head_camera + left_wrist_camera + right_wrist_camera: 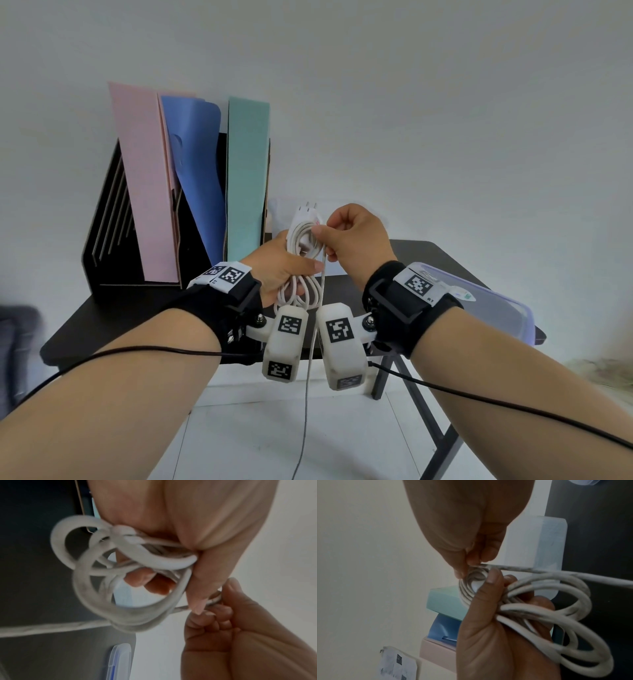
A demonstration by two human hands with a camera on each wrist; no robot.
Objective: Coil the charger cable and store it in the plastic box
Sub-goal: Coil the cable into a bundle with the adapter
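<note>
Presently the left hand (277, 270) clamps the coiled charger cable (301, 260) above the counter (137, 308), keeping loops gathered, while the right hand (356, 240) pinches the free strand to feed another turn; plastic box (496, 308) right of the coil.

Head view looks down from above; wrist views close, facing inward; all share coiled cable (301, 270).

Cable (301, 294) smooth white; box (496, 305) translucent plastic.
</note>
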